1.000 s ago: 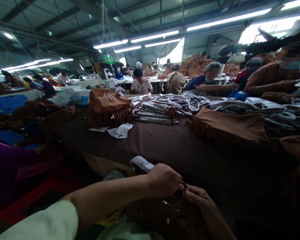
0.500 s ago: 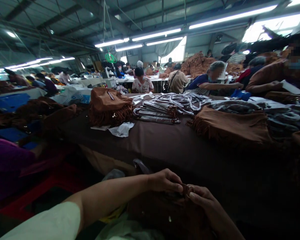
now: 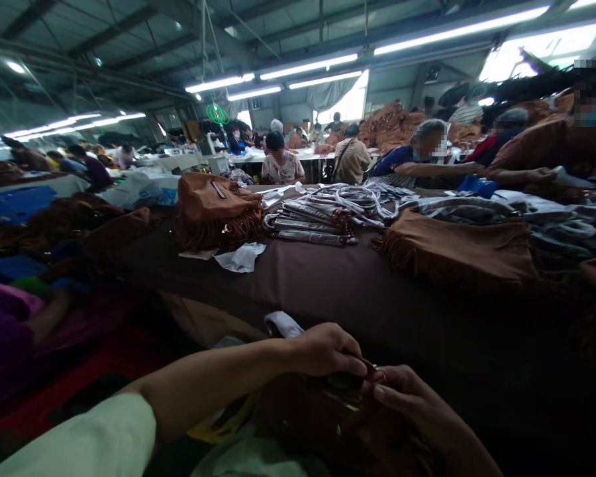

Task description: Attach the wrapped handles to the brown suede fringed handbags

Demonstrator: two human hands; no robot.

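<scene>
Between my hands, above my lap, is a narrow brown strap [image 3: 369, 368] with a small metal ring [image 3: 379, 372] at its end. My left hand [image 3: 330, 351] comes in from the left, thumb and fingers pinched on the strap. My right hand [image 3: 401, 391] meets it, fingers closed at the ring. Beneath them a dark brown bag [image 3: 322, 417] lies in my lap, with small bits of shiny metal on it. Its lower part is lost in shadow.
Across the dark table [image 3: 308, 278] stand a fringed brown bag [image 3: 213, 205], a heap of wrapped straps [image 3: 310, 222] and a flat fringed bag [image 3: 467, 245]. White paper [image 3: 241, 257] lies near the first bag. A co-worker's purple sleeve [image 3: 4, 338] is close on my left.
My left hand has risen slightly and shifted, still pinching the strap against my right hand. The co-worker's arm at the left has moved, and a white wrapping shows more by my forearm.
</scene>
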